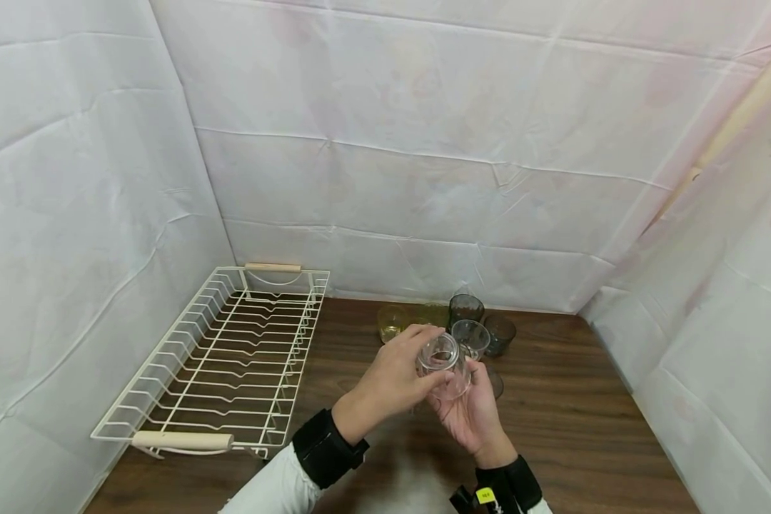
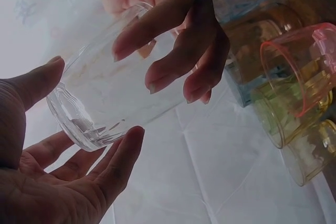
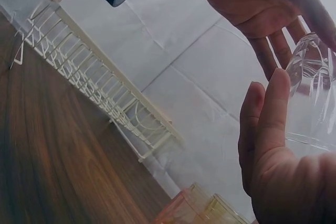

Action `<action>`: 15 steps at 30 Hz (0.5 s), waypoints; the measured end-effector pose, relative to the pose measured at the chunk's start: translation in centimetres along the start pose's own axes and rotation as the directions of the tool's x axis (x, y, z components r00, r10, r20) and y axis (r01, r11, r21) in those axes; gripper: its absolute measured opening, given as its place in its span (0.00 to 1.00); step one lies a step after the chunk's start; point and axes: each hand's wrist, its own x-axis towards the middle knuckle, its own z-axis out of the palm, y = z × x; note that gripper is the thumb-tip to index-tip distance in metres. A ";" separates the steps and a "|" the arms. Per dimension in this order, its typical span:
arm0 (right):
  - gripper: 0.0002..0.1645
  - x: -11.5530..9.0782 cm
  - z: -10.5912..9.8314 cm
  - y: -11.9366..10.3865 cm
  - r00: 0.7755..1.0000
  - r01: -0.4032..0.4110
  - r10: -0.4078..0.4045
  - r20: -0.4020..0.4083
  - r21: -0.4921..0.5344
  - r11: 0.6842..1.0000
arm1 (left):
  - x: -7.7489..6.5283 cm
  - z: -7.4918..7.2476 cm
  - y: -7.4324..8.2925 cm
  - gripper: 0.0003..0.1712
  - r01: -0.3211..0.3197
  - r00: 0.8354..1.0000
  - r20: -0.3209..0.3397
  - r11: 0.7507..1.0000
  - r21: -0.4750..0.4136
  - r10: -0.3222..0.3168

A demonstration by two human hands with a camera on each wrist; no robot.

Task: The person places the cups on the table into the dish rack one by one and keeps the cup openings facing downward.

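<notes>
A clear drinking glass is held between both hands, tilted with its thick base up. Thumb and fingers of my left hand grip it around the base end. My right hand holds it lower down, toward the rim, with bent fingers along its side in the left wrist view. Just behind the hands stand another clear glass, two dark grey glasses and a yellow glass. The left wrist view also shows a pink-rimmed glass and a green glass.
To the left, a white wire dish rack with wooden handles stands on the dark wooden table. White sheeting hangs behind and at both sides.
</notes>
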 end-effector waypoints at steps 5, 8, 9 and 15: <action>0.35 -0.1 0.0 0.0 1.000 -0.022 0.021 -0.018 -0.011 1.000 | -0.3 -0.2 0.0 0.38 -0.003 1.000 0.012 1.000 0.000 0.003; 0.35 -0.2 0.0 -0.1 0.998 -0.052 0.050 -0.039 -0.035 0.998 | -0.5 -0.4 0.0 0.38 -0.006 1.000 -0.001 1.000 0.009 0.006; 0.35 -0.2 0.0 -0.2 0.997 -0.060 0.057 -0.054 -0.055 0.997 | -0.5 -0.5 0.0 0.38 -0.008 1.000 -0.009 1.000 0.011 0.008; 0.38 -0.1 0.5 -0.5 0.963 -0.071 -0.055 -0.263 -0.445 0.893 | -0.7 -1.2 -0.1 0.39 -0.013 0.998 -0.059 1.000 0.025 0.014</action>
